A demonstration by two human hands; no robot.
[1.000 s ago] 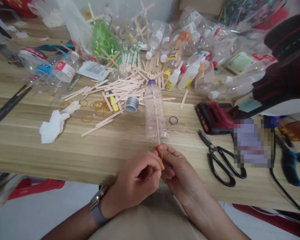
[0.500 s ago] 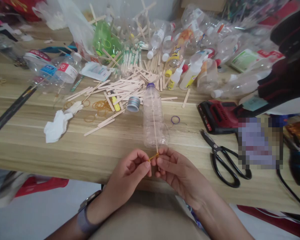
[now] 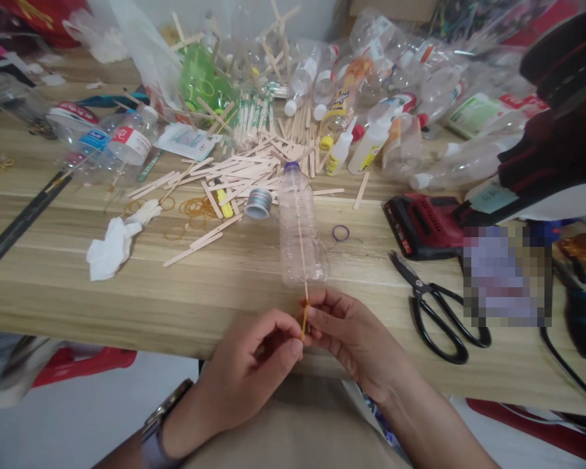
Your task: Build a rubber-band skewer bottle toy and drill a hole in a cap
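Observation:
My right hand [image 3: 344, 329] pinches a thin wooden stick [image 3: 301, 251] near its lower end. The stick runs away from me over or through a clear plastic bottle [image 3: 317, 260] with a purple cap; I cannot tell which. A yellow-orange rubber band [image 3: 304, 320] is on the stick at my right fingertips. Its other end is pinched between the thumb and forefinger of my left hand [image 3: 258, 365], which pulls it toward me. The bottle lies on its side on the wooden table [image 3: 215, 296], its cap pointing away from me.
Black scissors [image 3: 422, 293] and a red-and-black power tool [image 3: 420, 225] lie at the right. A wire spool [image 3: 258, 203], loose rubber bands [image 3: 193, 208] and a pile of craft sticks [image 3: 244, 166] are beyond my hands. Crumpled tissue [image 3: 110, 251] lies left; several plastic bottles [image 3: 305, 75] crowd the back.
My left hand has moved slightly toward me and to the right, swinging the rubber band from slanting left to running down along the stick. My right hand keeps its pinch.

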